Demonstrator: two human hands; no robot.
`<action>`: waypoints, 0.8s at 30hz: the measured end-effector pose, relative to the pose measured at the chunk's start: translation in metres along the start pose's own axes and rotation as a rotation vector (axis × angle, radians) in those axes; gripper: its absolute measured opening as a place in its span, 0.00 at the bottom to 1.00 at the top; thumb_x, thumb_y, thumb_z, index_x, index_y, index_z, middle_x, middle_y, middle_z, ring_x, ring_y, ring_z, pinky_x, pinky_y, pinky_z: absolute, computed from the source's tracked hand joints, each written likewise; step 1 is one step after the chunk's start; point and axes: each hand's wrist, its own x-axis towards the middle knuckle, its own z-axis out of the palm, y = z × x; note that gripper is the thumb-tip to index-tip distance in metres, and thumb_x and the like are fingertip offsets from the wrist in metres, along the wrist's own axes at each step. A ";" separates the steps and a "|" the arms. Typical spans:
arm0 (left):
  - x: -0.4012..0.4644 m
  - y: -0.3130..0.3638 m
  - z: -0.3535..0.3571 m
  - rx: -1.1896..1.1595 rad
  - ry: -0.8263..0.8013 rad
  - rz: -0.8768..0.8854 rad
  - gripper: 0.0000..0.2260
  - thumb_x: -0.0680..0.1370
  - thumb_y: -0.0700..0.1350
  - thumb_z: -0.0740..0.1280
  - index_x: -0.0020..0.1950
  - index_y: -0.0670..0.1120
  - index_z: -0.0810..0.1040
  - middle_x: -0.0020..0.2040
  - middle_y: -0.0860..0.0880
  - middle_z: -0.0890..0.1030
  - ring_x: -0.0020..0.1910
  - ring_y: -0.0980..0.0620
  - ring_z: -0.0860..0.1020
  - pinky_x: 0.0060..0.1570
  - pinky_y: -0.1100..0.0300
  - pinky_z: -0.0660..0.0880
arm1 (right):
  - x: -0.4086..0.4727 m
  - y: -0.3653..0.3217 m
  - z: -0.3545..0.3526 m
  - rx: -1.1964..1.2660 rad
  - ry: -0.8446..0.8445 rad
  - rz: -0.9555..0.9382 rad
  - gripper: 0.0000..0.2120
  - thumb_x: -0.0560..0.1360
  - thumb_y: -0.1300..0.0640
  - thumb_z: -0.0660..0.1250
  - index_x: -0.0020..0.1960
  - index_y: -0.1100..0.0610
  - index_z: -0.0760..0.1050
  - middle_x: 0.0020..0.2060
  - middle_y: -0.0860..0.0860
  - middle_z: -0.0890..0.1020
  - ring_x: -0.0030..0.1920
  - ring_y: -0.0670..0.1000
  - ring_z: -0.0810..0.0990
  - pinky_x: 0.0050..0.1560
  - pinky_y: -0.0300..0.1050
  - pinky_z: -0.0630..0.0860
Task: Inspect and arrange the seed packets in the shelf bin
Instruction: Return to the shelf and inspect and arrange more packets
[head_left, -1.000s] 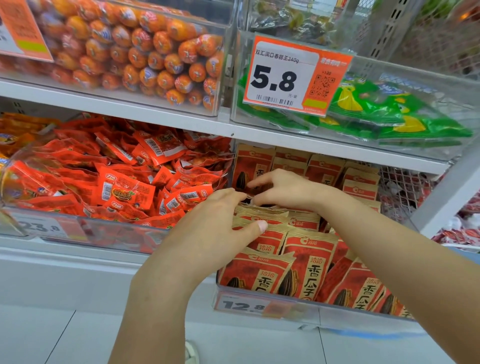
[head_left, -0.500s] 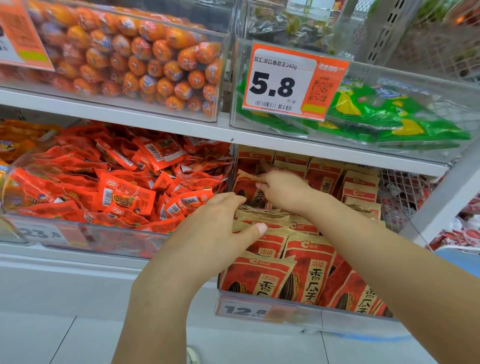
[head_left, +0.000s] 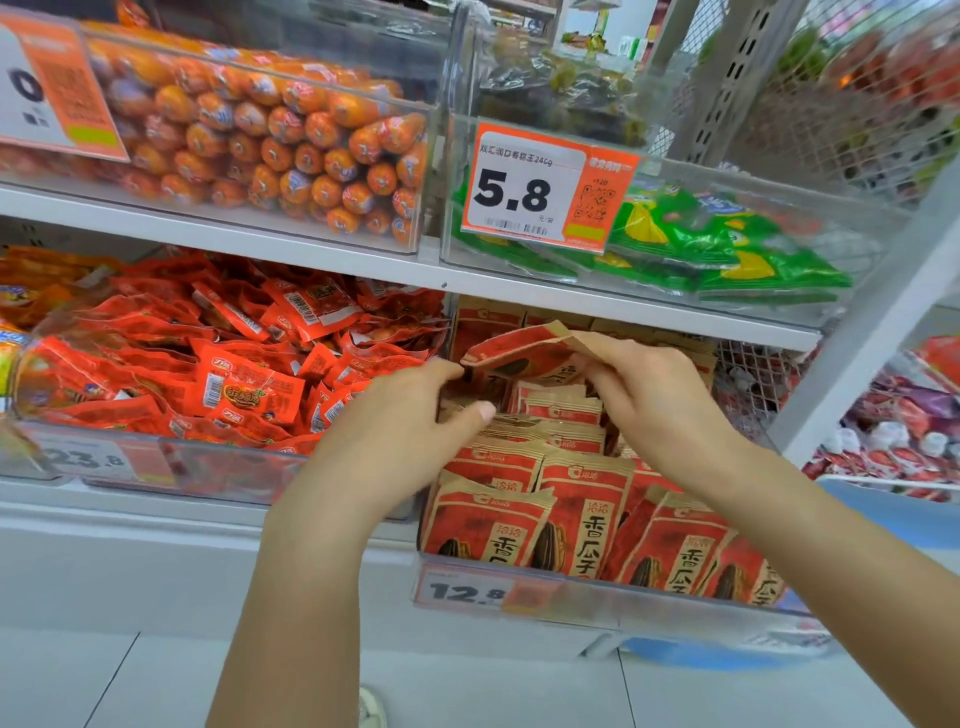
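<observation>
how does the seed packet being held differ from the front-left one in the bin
The held seed packet is raised above the rows and tipped nearly flat; the front-left seed packet stands upright in the shelf bin. The held one is pinched by the right hand, with the left hand at its left edge; the front-left one is untouched. The held one's print is mostly hidden; the front-left one faces forward. Both are red and tan.
</observation>
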 end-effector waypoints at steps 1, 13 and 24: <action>-0.001 0.001 -0.002 -0.038 0.069 0.010 0.22 0.79 0.58 0.64 0.71 0.54 0.71 0.66 0.52 0.77 0.62 0.52 0.76 0.61 0.51 0.74 | -0.003 0.001 -0.005 0.031 0.041 0.000 0.18 0.81 0.62 0.62 0.67 0.47 0.76 0.35 0.35 0.74 0.37 0.46 0.74 0.38 0.38 0.63; -0.025 0.056 0.011 -0.451 0.284 0.281 0.07 0.75 0.52 0.71 0.53 0.58 0.79 0.47 0.57 0.84 0.44 0.55 0.83 0.47 0.53 0.79 | -0.044 -0.018 -0.058 0.882 0.316 0.237 0.15 0.69 0.52 0.70 0.41 0.67 0.81 0.32 0.56 0.83 0.34 0.53 0.81 0.44 0.52 0.80; -0.036 0.058 0.030 -0.836 0.119 0.091 0.14 0.69 0.55 0.68 0.49 0.48 0.82 0.40 0.48 0.86 0.39 0.51 0.85 0.40 0.57 0.79 | -0.059 -0.030 -0.029 1.266 0.176 0.532 0.14 0.69 0.48 0.66 0.47 0.56 0.82 0.39 0.52 0.87 0.37 0.48 0.85 0.36 0.37 0.78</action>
